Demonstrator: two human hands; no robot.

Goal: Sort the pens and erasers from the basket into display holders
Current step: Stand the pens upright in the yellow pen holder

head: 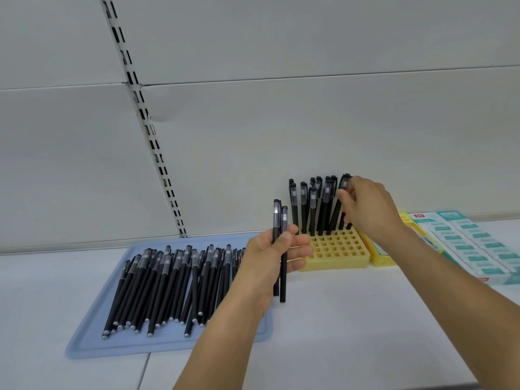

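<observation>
Loose pens (168,282) lay on blue tray (92,340), far left on bench (351,333). My left hand (274,257) gripped two pens (280,249) upright, spare stock. My right hand (365,204) pinched pen (342,192) over yellow holder (336,253), back rows filled. Best to seat tip square in next free hole, then push straight down. Eraser boxes (464,243) sat far right.

A stationery shop: white shelf (337,319) with slotted upright rail (149,130), boxed erasers (475,246), yellow pen display holder (334,249)
</observation>
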